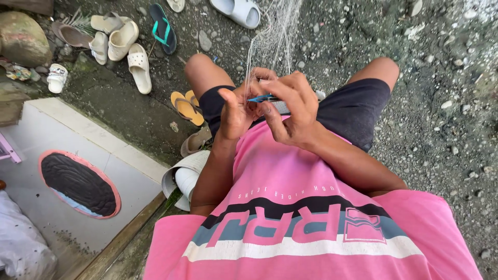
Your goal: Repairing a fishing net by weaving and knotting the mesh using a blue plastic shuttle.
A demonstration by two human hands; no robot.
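Pinching a small blue netting needle (263, 98) between curled fingers, right hand (290, 106) works above the lap — left hand (237, 110) half-closed, thumb up, gripping strands of white fishing net (275, 26) stretching away over gravel ground (441, 103).

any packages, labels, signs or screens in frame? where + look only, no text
No packages, signs or screens.
Printed chest graphic: front of the pink shirt, bottom centre; black, grey-blue and white bands with pink block shapes.
Small white print line: just above that graphic, on pink.
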